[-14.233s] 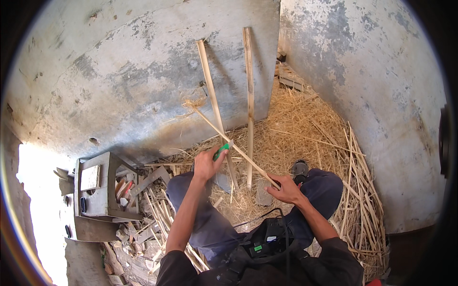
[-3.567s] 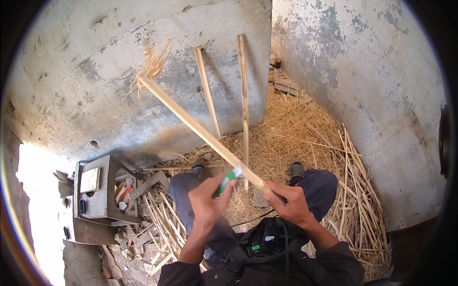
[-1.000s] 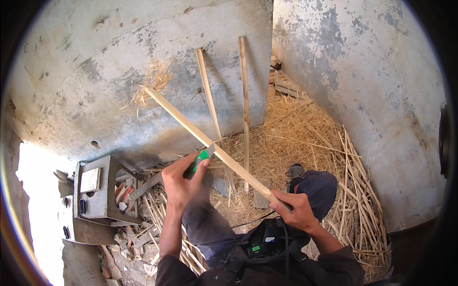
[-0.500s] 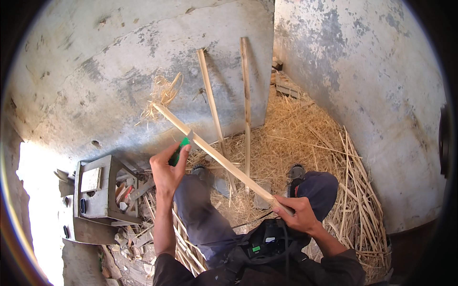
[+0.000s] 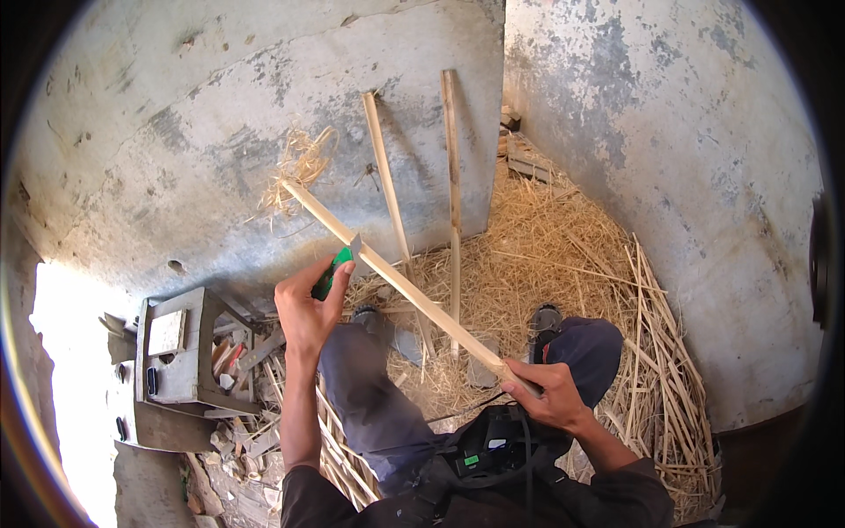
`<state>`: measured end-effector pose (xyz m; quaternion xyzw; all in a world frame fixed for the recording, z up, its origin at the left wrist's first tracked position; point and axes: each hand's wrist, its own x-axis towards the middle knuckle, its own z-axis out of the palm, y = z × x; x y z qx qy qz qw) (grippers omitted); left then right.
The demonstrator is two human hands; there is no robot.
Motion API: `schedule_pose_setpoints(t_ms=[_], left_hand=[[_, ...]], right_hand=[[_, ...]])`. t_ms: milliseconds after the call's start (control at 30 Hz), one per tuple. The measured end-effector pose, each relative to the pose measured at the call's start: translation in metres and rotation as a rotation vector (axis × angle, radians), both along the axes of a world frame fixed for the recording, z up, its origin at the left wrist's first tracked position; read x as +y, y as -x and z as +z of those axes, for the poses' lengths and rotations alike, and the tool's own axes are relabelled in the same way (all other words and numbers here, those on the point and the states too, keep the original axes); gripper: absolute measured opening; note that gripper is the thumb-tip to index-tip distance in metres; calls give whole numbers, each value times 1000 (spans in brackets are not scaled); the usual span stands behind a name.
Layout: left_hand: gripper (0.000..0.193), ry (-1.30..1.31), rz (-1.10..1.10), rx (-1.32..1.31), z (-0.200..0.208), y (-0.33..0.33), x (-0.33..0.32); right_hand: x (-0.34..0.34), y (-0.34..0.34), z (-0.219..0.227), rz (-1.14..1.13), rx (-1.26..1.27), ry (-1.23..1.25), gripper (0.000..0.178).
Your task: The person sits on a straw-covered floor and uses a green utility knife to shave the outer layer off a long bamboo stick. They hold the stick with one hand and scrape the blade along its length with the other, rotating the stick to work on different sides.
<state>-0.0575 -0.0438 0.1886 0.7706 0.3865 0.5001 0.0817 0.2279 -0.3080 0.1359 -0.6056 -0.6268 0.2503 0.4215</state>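
Observation:
My right hand [image 5: 547, 392] is closed round the near end of a long pale bamboo strip [image 5: 422, 304], which slopes up and away to the left. Thin curled shavings [image 5: 304, 167] hang in a tuft at its far end. My left hand [image 5: 308, 304] grips the green handle of a knife [image 5: 333, 269]. The short, wide grey blade lies across the strip, touching it well beyond its middle. Much of the knife handle is hidden by my left fingers.
Two more strips lean on the worn plaster wall [image 5: 220, 114], one being a brown-edged strip [image 5: 453, 176]. Shavings [image 5: 546, 238] cover the floor. Thin split sticks [image 5: 660, 378] are heaped at right. A wooden stool [image 5: 198, 352] lies on its side at left, beside scraps.
The blade has shifted slightly along the strip, and my left hand has moved a little left. The shavings tuft has changed shape. My right hand keeps its grip.

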Motion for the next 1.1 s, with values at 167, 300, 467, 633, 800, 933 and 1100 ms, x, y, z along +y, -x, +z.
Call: schedule_pose_setpoints(t_ms=[167,300,467,633,800,933,1100], left_hand=[[27,7,9,-7,1,-3,3],[27,2,17,-1,0,-3,7],[28,-43,28,-14,-5,-1,15],[28,-13,96,-11,-1,9,30],[29,-22,113,1,2,9,37],[30,-14,120,5,4,7,40],[30,-14,148,16,7,8,47]], right_hand=[[-2,-1,-1,-10,-1,-35,41],[-1,-1,2,-10,-7,-54,41],[-3,0,1,-14,-13,-36,41],[-6,0,-4,-4,-34,-93,41],[-7,-1,1,-8,-32,-17,41],[-9,-4,-6,-13,-34,-59,41],[-11,-4,-2,-14,-31,-7,41]])
